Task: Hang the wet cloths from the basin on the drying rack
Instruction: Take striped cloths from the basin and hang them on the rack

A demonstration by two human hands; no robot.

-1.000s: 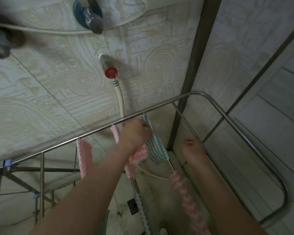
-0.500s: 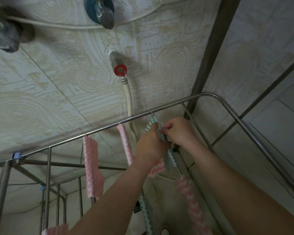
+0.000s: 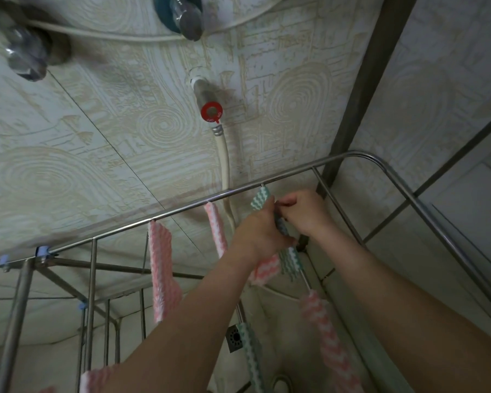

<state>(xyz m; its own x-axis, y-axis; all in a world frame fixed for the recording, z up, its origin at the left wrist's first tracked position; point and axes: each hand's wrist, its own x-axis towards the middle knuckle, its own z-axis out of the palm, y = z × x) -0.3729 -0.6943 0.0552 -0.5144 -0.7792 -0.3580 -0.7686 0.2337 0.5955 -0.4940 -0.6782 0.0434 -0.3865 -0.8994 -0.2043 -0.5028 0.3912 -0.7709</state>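
Observation:
A green-and-white zigzag cloth (image 3: 260,199) hangs over a rod of the steel drying rack (image 3: 360,156) near its far rail. My left hand (image 3: 260,234) and my right hand (image 3: 304,212) pinch that cloth together from either side. Its lower end (image 3: 291,260) shows under my left hand. Pink-and-white cloths (image 3: 160,268) hang on other rods, one (image 3: 216,226) just left of my hands and one (image 3: 328,340) lower on the same rod. Another green cloth (image 3: 251,355) hangs lower down. The basin is out of view.
A tiled wall stands behind the rack with a red-ringed valve (image 3: 211,112) and a white hose (image 3: 224,165) running down. Metal taps (image 3: 26,52) jut out at upper left. A floor drain (image 3: 234,337) lies below. A dark corner post (image 3: 363,80) rises at right.
My right hand came up from the lower rod to join my left hand on the green cloth. The view has drifted so the rack sits further right and lower.

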